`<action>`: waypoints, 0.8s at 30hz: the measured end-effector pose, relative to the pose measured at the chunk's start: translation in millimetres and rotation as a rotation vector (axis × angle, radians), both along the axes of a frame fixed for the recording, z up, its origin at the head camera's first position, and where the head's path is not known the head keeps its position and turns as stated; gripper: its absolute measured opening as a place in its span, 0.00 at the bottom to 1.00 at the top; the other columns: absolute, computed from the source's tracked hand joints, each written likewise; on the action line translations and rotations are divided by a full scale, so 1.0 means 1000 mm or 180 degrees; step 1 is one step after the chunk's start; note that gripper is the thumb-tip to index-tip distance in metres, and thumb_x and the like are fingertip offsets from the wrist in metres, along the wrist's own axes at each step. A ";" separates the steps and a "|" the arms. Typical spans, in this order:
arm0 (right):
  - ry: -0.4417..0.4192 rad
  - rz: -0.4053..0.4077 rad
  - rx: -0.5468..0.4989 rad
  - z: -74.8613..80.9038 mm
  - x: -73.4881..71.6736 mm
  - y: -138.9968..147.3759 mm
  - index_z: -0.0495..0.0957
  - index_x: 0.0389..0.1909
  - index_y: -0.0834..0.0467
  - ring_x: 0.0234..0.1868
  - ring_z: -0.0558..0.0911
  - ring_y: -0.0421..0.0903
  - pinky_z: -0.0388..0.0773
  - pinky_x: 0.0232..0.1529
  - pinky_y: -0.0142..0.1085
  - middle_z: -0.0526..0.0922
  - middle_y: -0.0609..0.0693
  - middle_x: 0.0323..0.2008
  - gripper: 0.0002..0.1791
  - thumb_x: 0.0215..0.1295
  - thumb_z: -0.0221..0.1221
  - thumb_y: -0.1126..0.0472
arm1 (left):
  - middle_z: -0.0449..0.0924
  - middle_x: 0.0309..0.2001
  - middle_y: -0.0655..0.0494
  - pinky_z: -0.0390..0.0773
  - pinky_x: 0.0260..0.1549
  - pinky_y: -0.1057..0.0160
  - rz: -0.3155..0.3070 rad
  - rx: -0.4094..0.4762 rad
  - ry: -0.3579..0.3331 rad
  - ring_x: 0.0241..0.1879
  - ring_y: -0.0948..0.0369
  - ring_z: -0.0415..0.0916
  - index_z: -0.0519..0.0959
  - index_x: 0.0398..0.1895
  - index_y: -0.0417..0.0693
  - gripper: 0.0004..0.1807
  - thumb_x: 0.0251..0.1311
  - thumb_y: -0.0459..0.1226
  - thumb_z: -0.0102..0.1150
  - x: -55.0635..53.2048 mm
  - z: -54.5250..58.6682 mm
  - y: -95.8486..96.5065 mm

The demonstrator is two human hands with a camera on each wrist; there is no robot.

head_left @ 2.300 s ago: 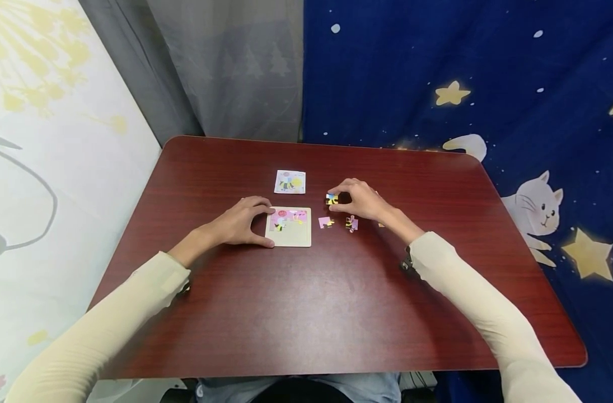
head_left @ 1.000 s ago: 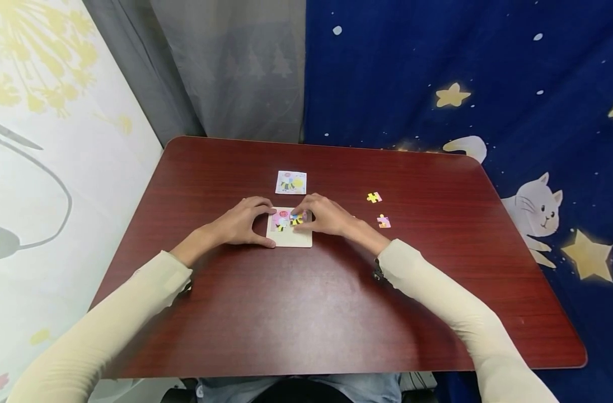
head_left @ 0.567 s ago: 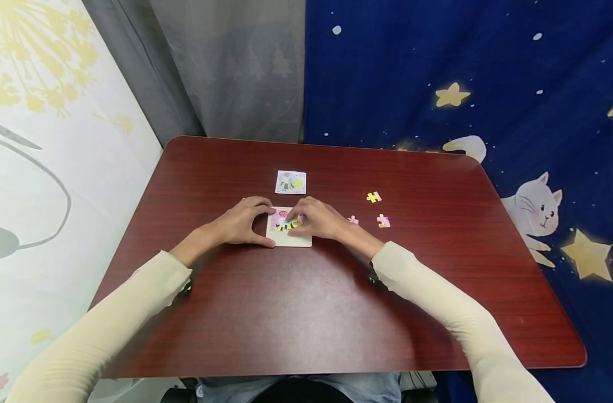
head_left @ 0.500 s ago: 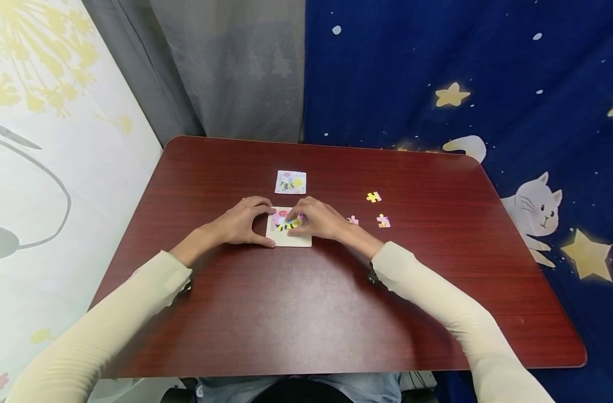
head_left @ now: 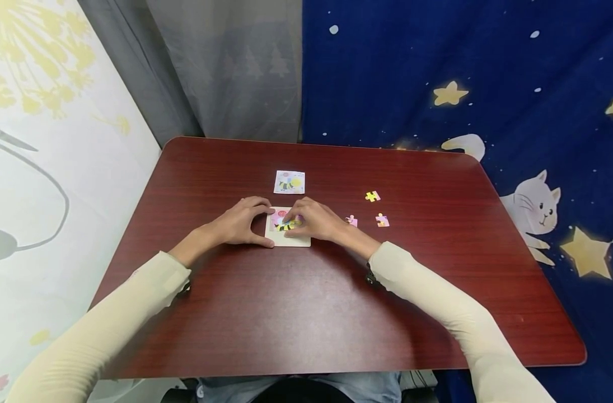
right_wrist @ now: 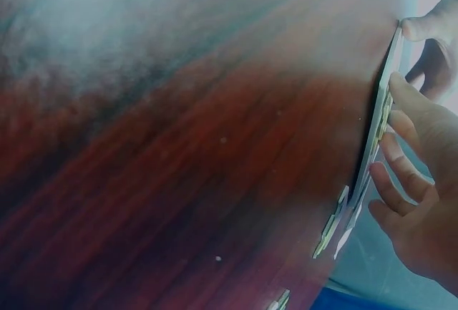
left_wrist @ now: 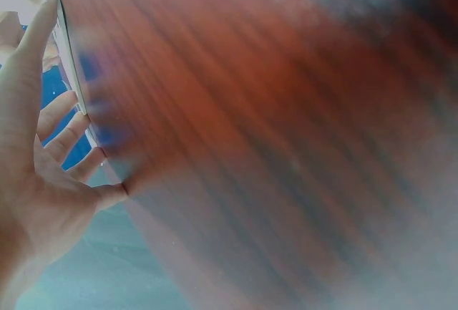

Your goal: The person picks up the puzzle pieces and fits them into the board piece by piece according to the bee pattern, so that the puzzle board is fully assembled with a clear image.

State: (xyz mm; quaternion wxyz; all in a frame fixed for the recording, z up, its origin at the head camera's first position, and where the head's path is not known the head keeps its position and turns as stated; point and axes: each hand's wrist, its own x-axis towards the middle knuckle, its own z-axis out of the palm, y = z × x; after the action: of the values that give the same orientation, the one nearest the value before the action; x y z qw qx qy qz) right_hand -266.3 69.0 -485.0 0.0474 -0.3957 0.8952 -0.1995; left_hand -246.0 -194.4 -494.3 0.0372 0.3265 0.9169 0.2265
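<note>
In the head view, a small cream puzzle tray lies on the table with part of a pink bee picture laid in its upper portion. My left hand holds the tray by its left side, thumb at the near corner and forefinger at the far one. With my right hand I pinch a yellow-and-black puzzle piece down on the tray, beside the laid pieces; the fingers partly cover it. The right wrist view shows the tray edge-on, right fingertips along it.
Three loose puzzle pieces lie right of the tray: a yellow piece at the back, a pink piece near my right wrist, and another pink piece. Behind the tray lies a printed picture card. Curtains hang beyond the table.
My right hand has carried the bee piece from right of the tray onto it, then shifted it slightly left and nearer against the laid pieces. My left hand has stayed on the tray.
</note>
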 end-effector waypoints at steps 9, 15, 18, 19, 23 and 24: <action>-0.0002 -0.0008 0.0079 0.004 0.000 -0.002 0.90 0.47 0.46 0.49 0.76 0.41 0.77 0.47 0.36 0.84 0.42 0.41 0.18 0.59 0.75 0.43 | 0.72 0.65 0.49 0.60 0.71 0.44 -0.0004 -0.0003 -0.0002 0.70 0.49 0.64 0.79 0.66 0.44 0.49 0.44 0.64 0.79 -0.001 0.003 0.000; -0.0029 0.0073 0.0153 0.004 -0.002 0.000 0.90 0.49 0.46 0.49 0.76 0.42 0.76 0.47 0.35 0.84 0.41 0.40 0.16 0.63 0.73 0.46 | 0.72 0.64 0.49 0.60 0.71 0.46 0.0018 -0.0009 -0.0003 0.70 0.50 0.64 0.79 0.66 0.44 0.50 0.43 0.64 0.80 0.001 0.003 0.000; -0.0029 0.0113 0.0171 0.004 -0.002 0.001 0.90 0.50 0.46 0.49 0.76 0.43 0.75 0.48 0.36 0.84 0.41 0.41 0.15 0.64 0.73 0.48 | 0.73 0.64 0.49 0.61 0.71 0.46 0.0024 -0.0006 0.0017 0.69 0.50 0.64 0.79 0.65 0.44 0.50 0.42 0.64 0.80 0.002 0.002 0.000; -0.0024 0.0121 0.0175 0.004 -0.002 0.001 0.90 0.50 0.46 0.49 0.76 0.43 0.75 0.48 0.36 0.84 0.41 0.41 0.15 0.64 0.72 0.48 | 0.73 0.64 0.50 0.61 0.71 0.46 0.0020 -0.0006 0.0019 0.69 0.50 0.64 0.79 0.65 0.44 0.50 0.42 0.65 0.80 0.002 0.002 0.000; -0.0006 0.0128 0.0203 0.005 -0.001 0.002 0.90 0.51 0.46 0.49 0.75 0.42 0.75 0.49 0.36 0.84 0.42 0.41 0.15 0.66 0.71 0.48 | 0.72 0.64 0.50 0.60 0.71 0.46 0.0017 -0.0007 0.0016 0.69 0.51 0.64 0.79 0.65 0.44 0.50 0.43 0.65 0.80 0.001 0.003 0.001; -0.0010 0.0128 0.0205 0.005 -0.001 0.002 0.89 0.51 0.46 0.49 0.75 0.42 0.75 0.49 0.36 0.84 0.43 0.42 0.14 0.66 0.71 0.48 | 0.72 0.64 0.50 0.60 0.71 0.46 0.0018 -0.0007 0.0009 0.69 0.51 0.64 0.79 0.65 0.44 0.50 0.43 0.64 0.80 0.001 0.003 0.001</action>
State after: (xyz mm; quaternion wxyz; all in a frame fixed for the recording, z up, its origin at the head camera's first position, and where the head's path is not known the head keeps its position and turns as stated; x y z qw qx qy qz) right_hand -267.4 71.0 -479.7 0.0655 -0.4116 0.8929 -0.1701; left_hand -245.3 -193.4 -491.6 0.0356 0.3242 0.9181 0.2252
